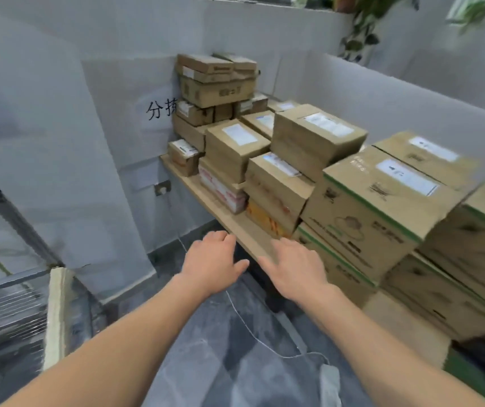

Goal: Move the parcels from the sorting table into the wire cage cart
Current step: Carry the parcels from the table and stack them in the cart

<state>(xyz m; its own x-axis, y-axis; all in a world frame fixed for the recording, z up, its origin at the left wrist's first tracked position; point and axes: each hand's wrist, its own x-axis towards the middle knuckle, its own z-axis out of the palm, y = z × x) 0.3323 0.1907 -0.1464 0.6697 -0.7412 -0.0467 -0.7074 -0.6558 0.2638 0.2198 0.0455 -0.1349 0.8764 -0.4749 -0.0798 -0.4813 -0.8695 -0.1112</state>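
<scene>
Hands extending toward table, both empty.
Left hand and right hand are hovering, fingers spread, at the table front edge near stacked parcels.

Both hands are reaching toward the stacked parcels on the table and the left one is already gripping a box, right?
Not quite. In the head view the left hand grips nothing. Both it and the right hand reach, empty, toward the parcels on the table.

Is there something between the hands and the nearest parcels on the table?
Nothing visible. The left hand and right hand, both empty, hover at the table edge; only bare tabletop separates them from the green-striped parcel and the orange parcel.
</scene>
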